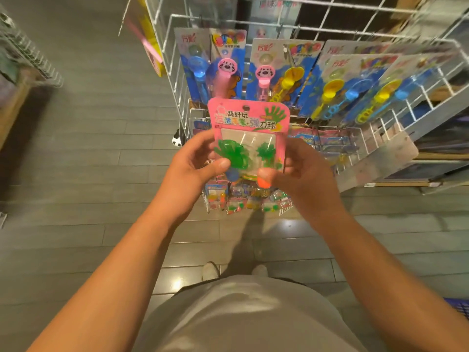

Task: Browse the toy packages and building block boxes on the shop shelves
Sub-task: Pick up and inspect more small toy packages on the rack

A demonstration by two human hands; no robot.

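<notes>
I hold the pink toy package point(250, 128) upright before me, my left hand point(196, 163) gripping its left edge and my right hand point(302, 171) its right. Bare floor point(88, 148) lies open on my left; just behind the package the wire rack point(317, 29) hangs bubble wand cards point(284, 69).

Pink toy package point(250, 118), green sticky hands in its blister: held upright between my left hand point(193, 161) and right hand point(302, 168), thumbs on its front. Behind: white wire rack point(175, 80) hung with blue bubble-wand cards point(276, 69). Grey plank floor point(83, 158) below.
</notes>
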